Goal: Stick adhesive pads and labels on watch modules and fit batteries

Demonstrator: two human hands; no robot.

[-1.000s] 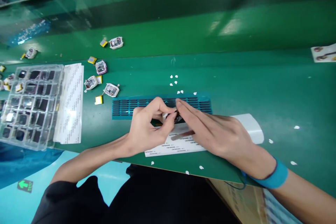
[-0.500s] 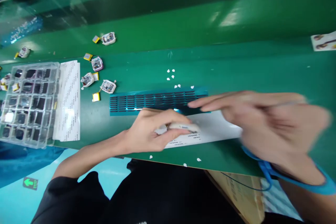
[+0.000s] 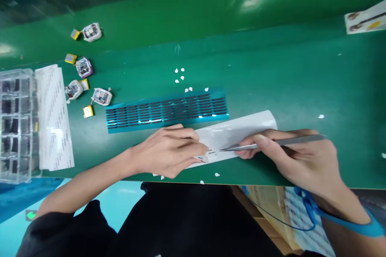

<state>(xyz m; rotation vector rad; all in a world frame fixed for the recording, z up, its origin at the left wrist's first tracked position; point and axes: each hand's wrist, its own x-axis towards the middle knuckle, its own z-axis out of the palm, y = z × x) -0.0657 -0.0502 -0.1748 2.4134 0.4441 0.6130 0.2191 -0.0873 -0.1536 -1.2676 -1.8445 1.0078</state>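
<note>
Pinched in my right hand [image 3: 304,160] is a pair of metal tweezers [image 3: 243,147], its tips at the printed part of a white backing sheet [image 3: 251,125]. My left hand [image 3: 170,150] is closed around a small white device casing [image 3: 203,158], low over the left end of that sheet. Most of the casing is hidden by the fingers. Just beyond the hands lies a blue film strip [image 3: 144,126] with rows of dark narrow pieces. The far right end of the sheet curls up off the green bench.
Several opened casings [image 3: 101,96] with yellow batteries [image 3: 88,111] lie at the left. Beside them are printed white sheets [image 3: 56,128] and a clear compartment tray [image 3: 25,144]. Small white tabs [image 3: 182,77] are scattered over the bench. A blue wrist strap [image 3: 346,217] with a cord circles my right wrist.
My right hand has come to the sheet, and the tweezers now show clearly in it. The casing in my left hand is lower and more covered. The whole view has shifted right.
</note>
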